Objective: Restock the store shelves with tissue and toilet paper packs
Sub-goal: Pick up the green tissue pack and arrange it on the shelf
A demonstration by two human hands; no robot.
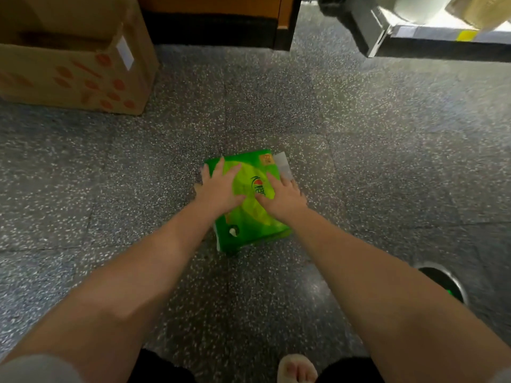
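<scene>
I see both hands flat on the green pack (250,217), which lies on the speckled floor (387,161). My left hand (219,186) and right hand (282,196) rest on top, fingers spread, gripping nothing. A cardboard box (72,70) stands far left, a shelf (431,34) far right.

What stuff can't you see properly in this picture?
Head view only:
- Green pack: its print is partly covered by the left hand and right hand, and too blurred to read.
- Cardboard box: cut off by the left and top edges; its inside is dark.
- Shelf: cut off at the top right corner, so its goods can't be identified.
- Round dark thing by the right arm: partly hidden, unclear.
</scene>
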